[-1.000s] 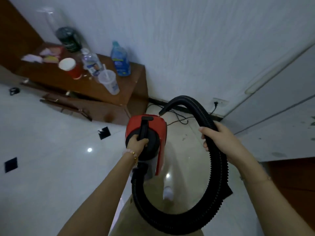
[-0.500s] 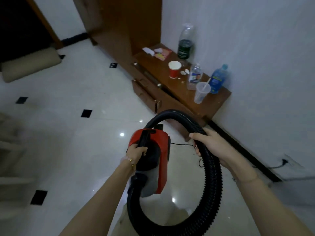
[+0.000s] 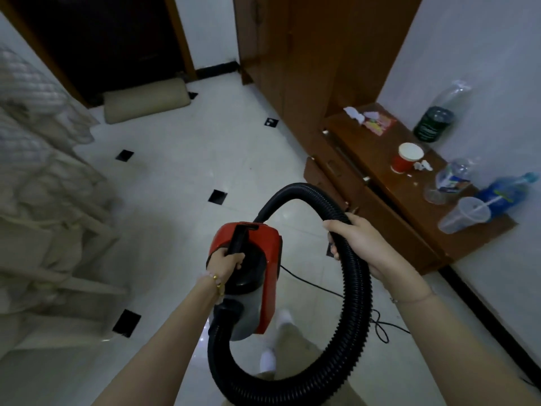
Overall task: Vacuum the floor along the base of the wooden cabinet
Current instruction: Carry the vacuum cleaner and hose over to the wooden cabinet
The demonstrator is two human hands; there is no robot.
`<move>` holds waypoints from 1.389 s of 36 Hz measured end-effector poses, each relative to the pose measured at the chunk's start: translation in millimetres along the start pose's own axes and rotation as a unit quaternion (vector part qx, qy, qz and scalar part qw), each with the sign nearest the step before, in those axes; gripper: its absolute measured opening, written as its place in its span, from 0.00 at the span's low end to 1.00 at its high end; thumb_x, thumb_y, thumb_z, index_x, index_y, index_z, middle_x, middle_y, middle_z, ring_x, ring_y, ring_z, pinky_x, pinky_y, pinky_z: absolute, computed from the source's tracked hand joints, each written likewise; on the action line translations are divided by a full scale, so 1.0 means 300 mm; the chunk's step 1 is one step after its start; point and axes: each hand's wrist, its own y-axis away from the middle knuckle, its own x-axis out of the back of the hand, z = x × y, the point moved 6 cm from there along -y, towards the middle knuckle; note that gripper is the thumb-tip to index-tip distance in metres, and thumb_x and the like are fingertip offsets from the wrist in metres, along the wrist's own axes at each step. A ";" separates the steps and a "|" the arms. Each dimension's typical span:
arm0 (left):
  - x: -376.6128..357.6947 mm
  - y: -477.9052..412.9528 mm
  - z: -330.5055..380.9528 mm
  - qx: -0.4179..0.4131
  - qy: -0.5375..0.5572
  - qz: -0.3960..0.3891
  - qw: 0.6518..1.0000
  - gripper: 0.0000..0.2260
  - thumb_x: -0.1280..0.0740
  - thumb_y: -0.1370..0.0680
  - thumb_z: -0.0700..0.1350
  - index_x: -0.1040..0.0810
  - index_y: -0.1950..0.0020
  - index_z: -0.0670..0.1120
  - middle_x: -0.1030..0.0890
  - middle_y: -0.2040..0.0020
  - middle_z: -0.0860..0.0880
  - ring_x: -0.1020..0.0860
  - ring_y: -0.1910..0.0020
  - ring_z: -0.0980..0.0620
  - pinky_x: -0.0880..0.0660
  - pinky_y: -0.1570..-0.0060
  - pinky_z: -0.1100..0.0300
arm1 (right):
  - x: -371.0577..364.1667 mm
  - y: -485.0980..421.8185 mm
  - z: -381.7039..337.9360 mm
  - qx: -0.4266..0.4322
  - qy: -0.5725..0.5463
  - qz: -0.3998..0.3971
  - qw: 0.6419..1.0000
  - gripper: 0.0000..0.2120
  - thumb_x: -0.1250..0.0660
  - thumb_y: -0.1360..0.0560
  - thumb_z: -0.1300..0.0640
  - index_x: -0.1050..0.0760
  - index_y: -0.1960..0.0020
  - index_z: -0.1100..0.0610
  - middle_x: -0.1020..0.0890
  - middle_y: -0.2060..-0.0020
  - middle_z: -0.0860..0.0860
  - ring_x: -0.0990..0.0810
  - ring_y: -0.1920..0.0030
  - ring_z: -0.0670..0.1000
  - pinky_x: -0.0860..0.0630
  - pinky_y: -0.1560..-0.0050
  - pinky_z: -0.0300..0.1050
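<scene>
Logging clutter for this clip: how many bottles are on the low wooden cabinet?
3: a dark green bottle by the wall, a clear bottle mid-top, a blue bottle near the cabinet's end.

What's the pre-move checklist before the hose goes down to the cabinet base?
1. Left hand gripping vacuum handle: ok.
2. Right hand closed on hose: ok.
3. Hose mouth at floor by wooden cabinet: not ok, hose loops in the air.
4. Power cord clear of feet: not ok, it trails across the floor near them.
5. Vacuum running: cannot tell.
</scene>
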 end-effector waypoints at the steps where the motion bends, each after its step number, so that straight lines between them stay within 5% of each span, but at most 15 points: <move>1: 0.029 -0.026 0.013 0.002 0.008 0.004 1.000 0.05 0.34 0.24 0.39 0.25 0.60 0.44 0.24 0.68 0.46 0.26 0.66 0.47 0.25 0.48 0.48 | -0.029 -0.034 -0.022 -0.001 -0.002 -0.007 1.000 0.10 0.33 0.25 0.58 0.29 0.46 0.61 0.25 0.66 0.56 0.26 0.75 0.49 0.26 0.73 0.42; 12: 0.237 -0.459 0.269 0.034 0.048 0.013 0.998 0.09 0.35 0.23 0.36 0.29 0.61 0.47 0.26 0.68 0.45 0.28 0.67 0.50 0.28 0.53 0.53 | -0.276 -0.544 -0.239 -0.004 -0.006 -0.016 1.000 0.09 0.33 0.25 0.57 0.28 0.48 0.61 0.25 0.65 0.56 0.25 0.74 0.49 0.26 0.73 0.42; 18: 0.341 -0.745 0.475 0.040 -0.008 -0.004 0.999 0.04 0.33 0.24 0.38 0.26 0.57 0.40 0.25 0.68 0.45 0.26 0.68 0.49 0.27 0.61 0.58 | -0.346 -0.827 -0.389 -0.030 -0.023 -0.008 0.999 0.09 0.33 0.25 0.58 0.27 0.47 0.60 0.24 0.65 0.55 0.25 0.74 0.48 0.27 0.73 0.41; 23: 0.430 -0.922 0.676 0.037 -0.025 -0.004 0.999 0.06 0.33 0.25 0.39 0.25 0.61 0.42 0.24 0.67 0.45 0.25 0.64 0.45 0.26 0.51 0.50 | -0.416 -1.025 -0.547 -0.027 -0.032 0.010 0.999 0.09 0.33 0.25 0.58 0.28 0.47 0.61 0.25 0.65 0.55 0.26 0.74 0.48 0.27 0.73 0.41; 32: 0.583 -1.320 1.039 -0.005 -0.074 -0.010 0.997 0.06 0.33 0.24 0.38 0.25 0.61 0.42 0.24 0.67 0.46 0.26 0.66 0.49 0.28 0.62 0.58 | -0.501 -1.387 -0.757 -0.014 -0.081 0.076 0.994 0.10 0.33 0.25 0.57 0.28 0.48 0.61 0.25 0.65 0.55 0.26 0.74 0.48 0.27 0.74 0.40; 37: 0.617 -1.587 1.246 -0.034 -0.136 -0.051 0.989 0.10 0.34 0.24 0.38 0.26 0.65 0.42 0.25 0.69 0.46 0.27 0.67 0.49 0.30 0.66 0.60 | -0.570 -1.583 -0.856 -0.007 -0.099 0.127 0.987 0.12 0.33 0.25 0.57 0.28 0.45 0.61 0.24 0.65 0.55 0.25 0.74 0.49 0.26 0.73 0.41; 46: 0.619 -1.981 1.615 -0.062 -0.246 -0.167 0.953 0.09 0.34 0.24 0.38 0.27 0.64 0.42 0.25 0.68 0.46 0.27 0.67 0.49 0.29 0.60 0.57 | -0.691 -1.859 -0.995 -0.026 -0.181 0.235 0.955 0.10 0.34 0.24 0.58 0.28 0.46 0.62 0.25 0.65 0.56 0.26 0.74 0.50 0.27 0.73 0.43; 50: 0.571 -2.105 1.735 -0.085 -0.307 -0.212 0.924 0.04 0.35 0.23 0.38 0.27 0.58 0.41 0.25 0.68 0.47 0.28 0.68 0.50 0.31 0.66 0.60 | -0.712 -1.950 -1.025 -0.035 -0.213 0.290 0.932 0.10 0.34 0.24 0.58 0.28 0.46 0.62 0.25 0.65 0.56 0.26 0.73 0.51 0.27 0.73 0.43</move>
